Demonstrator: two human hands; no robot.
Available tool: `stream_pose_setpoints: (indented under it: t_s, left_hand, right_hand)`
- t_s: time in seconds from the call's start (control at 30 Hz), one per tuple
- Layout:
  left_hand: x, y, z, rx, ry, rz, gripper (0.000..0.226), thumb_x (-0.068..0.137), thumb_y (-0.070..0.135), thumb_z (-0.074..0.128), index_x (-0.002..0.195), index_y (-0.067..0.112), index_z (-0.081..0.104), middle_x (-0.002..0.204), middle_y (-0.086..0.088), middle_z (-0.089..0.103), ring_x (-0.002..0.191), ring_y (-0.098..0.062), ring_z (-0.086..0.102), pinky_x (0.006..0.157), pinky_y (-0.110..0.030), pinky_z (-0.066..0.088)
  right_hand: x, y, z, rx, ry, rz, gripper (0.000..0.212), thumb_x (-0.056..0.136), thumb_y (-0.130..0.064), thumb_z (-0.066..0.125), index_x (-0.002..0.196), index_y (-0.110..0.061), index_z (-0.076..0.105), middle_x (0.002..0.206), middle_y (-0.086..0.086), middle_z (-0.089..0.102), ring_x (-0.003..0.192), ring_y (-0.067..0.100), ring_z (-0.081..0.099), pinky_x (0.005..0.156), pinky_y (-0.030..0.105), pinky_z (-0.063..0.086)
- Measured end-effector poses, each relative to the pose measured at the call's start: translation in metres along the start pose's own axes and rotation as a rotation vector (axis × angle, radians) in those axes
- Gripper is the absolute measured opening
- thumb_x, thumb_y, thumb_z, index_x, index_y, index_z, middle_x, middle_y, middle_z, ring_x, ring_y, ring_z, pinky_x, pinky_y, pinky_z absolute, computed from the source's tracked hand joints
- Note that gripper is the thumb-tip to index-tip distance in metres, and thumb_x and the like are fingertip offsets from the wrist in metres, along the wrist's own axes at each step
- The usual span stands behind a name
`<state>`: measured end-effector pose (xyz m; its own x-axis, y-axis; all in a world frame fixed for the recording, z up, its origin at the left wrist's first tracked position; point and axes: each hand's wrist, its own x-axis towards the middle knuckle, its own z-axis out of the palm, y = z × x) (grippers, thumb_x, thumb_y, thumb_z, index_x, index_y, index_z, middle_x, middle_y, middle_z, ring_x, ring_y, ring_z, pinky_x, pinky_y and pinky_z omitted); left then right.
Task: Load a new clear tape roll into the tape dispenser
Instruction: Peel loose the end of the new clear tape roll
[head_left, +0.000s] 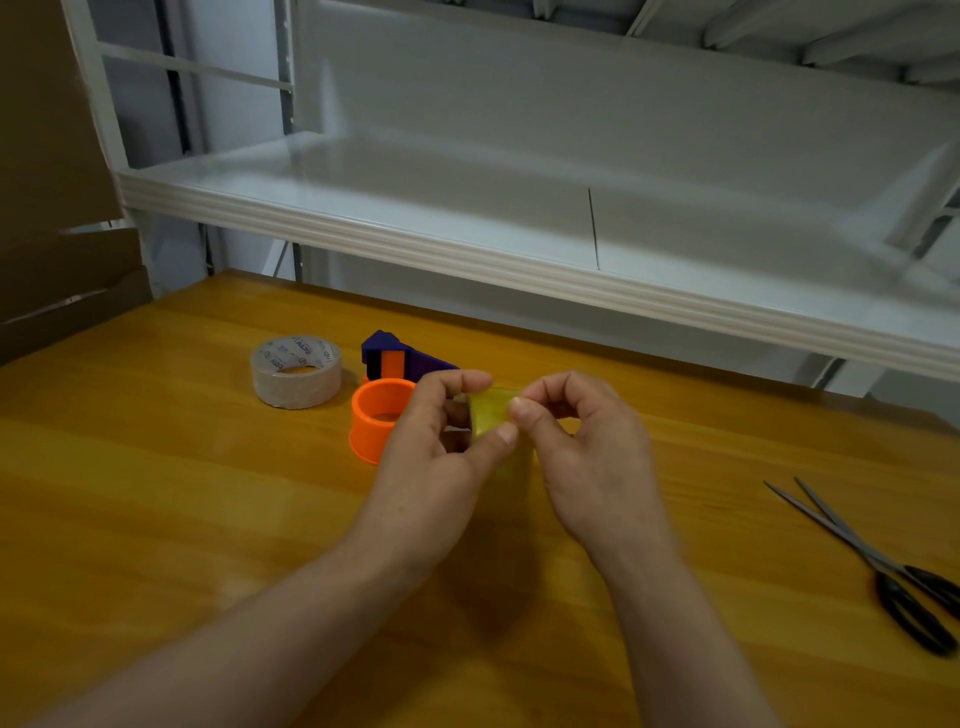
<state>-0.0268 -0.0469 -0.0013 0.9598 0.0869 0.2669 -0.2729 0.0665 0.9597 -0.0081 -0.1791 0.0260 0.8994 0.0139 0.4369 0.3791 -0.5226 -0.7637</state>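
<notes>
Clear tape roll (491, 413): yellowish, held above the wooden table (156, 493) between both hands.
Left hand (441, 457): fingers and thumb curled round the roll.
Right hand (587, 452): thumb and forefinger pinching the roll's outer face.
Tape dispenser (400, 358): purple, on the table behind the hands, orange ring (379, 415) just beside.
Nearby: beige tape roll (296, 371) left; scissors (883, 566) well apart, right.

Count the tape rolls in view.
2. A beige packing-tape roll lies flat left of the orange plastic ring; a yellowish clear tape roll is held by the left hand and right hand.
</notes>
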Motion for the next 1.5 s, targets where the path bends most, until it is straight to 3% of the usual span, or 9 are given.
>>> stream_pose_setpoints:
  t_s: [0.07, 0.23, 0.4, 0.57, 0.83, 0.97, 1.13, 1.27, 1.5]
  left_hand:
    - [0.0, 0.0, 0.001, -0.005, -0.014, -0.02, 0.034, 0.088, 0.022, 0.072, 0.115, 0.039, 0.058, 0.113, -0.007, 0.064, 0.1, -0.02, 0.067, 0.081, -0.031, 0.055]
    - [0.001, 0.001, 0.001, 0.013, -0.036, -0.023, 0.034, 0.091, 0.013, 0.068, 0.115, 0.036, 0.06, 0.103, 0.001, 0.067, 0.088, -0.008, 0.067, 0.072, -0.022, 0.053]
    - [0.002, 0.001, 0.001, 0.016, -0.001, -0.034, 0.037, 0.089, 0.012, 0.069, 0.114, 0.038, 0.061, 0.102, 0.0, 0.068, 0.093, -0.014, 0.067, 0.073, -0.023, 0.052]
    - [0.004, 0.003, 0.001, -0.024, 0.021, -0.066, 0.037, 0.088, 0.01, 0.07, 0.113, 0.035, 0.064, 0.101, -0.001, 0.069, 0.091, -0.01, 0.069, 0.072, -0.022, 0.053]
    - [0.004, 0.004, -0.002, -0.064, -0.002, -0.071, 0.03, 0.087, 0.009, 0.071, 0.102, 0.035, 0.07, 0.102, -0.011, 0.069, 0.097, -0.031, 0.068, 0.084, -0.046, 0.056]
    - [0.005, 0.005, -0.002, -0.08, -0.004, -0.069, 0.03, 0.086, 0.009, 0.071, 0.103, 0.034, 0.07, 0.097, -0.008, 0.068, 0.09, -0.024, 0.068, 0.078, -0.037, 0.056]
    - [0.004, 0.008, -0.002, -0.112, -0.012, -0.081, 0.03, 0.086, 0.008, 0.071, 0.105, 0.032, 0.07, 0.105, -0.017, 0.068, 0.095, -0.032, 0.07, 0.083, -0.049, 0.058]
    - [0.005, 0.008, -0.003, -0.141, -0.028, -0.095, 0.03, 0.087, 0.006, 0.07, 0.105, 0.03, 0.07, 0.103, -0.016, 0.07, 0.086, -0.022, 0.071, 0.075, -0.034, 0.057]
    - [0.007, 0.005, -0.004, -0.153, -0.03, -0.118, 0.03, 0.086, 0.009, 0.071, 0.105, 0.032, 0.07, 0.112, -0.024, 0.065, 0.103, -0.043, 0.066, 0.084, -0.053, 0.056]
  right_hand:
    - [-0.001, 0.0, 0.001, -0.009, 0.008, -0.009, 0.014, 0.094, -0.027, 0.067, 0.083, -0.032, 0.061, 0.096, -0.014, 0.06, 0.088, -0.003, 0.055, 0.068, 0.011, 0.039]
    - [-0.002, 0.001, 0.005, -0.041, 0.04, -0.05, 0.017, 0.095, -0.023, 0.067, 0.082, -0.032, 0.059, 0.096, -0.015, 0.056, 0.089, -0.004, 0.053, 0.069, 0.01, 0.04]
    - [-0.003, 0.003, 0.011, -0.042, 0.061, -0.111, 0.011, 0.095, -0.016, 0.065, 0.088, -0.022, 0.061, 0.096, -0.013, 0.053, 0.091, 0.002, 0.054, 0.073, 0.016, 0.043]
    - [-0.005, 0.003, 0.015, -0.025, 0.096, -0.146, 0.011, 0.096, -0.012, 0.063, 0.089, -0.02, 0.061, 0.095, -0.012, 0.053, 0.09, 0.002, 0.053, 0.072, 0.01, 0.04]
    - [-0.007, 0.004, 0.017, 0.075, 0.109, -0.141, 0.018, 0.096, -0.009, 0.061, 0.085, -0.023, 0.059, 0.094, -0.01, 0.055, 0.09, 0.001, 0.053, 0.073, 0.008, 0.043]
    - [-0.006, 0.002, 0.016, 0.096, 0.135, -0.174, 0.025, 0.095, -0.005, 0.062, 0.083, -0.027, 0.057, 0.093, -0.01, 0.056, 0.09, -0.001, 0.054, 0.074, 0.006, 0.042]
    - [-0.006, -0.001, 0.015, 0.119, 0.139, -0.177, 0.028, 0.095, -0.004, 0.062, 0.082, -0.028, 0.057, 0.094, -0.01, 0.056, 0.091, -0.003, 0.054, 0.075, 0.005, 0.042]
    - [-0.006, -0.001, 0.015, 0.162, 0.151, -0.167, 0.028, 0.094, -0.002, 0.062, 0.081, -0.026, 0.058, 0.093, -0.008, 0.058, 0.09, -0.003, 0.054, 0.075, 0.005, 0.042]
    - [-0.006, -0.001, 0.016, 0.217, 0.139, -0.127, 0.026, 0.095, -0.004, 0.061, 0.081, -0.025, 0.06, 0.094, -0.007, 0.059, 0.089, -0.001, 0.055, 0.076, 0.007, 0.043]
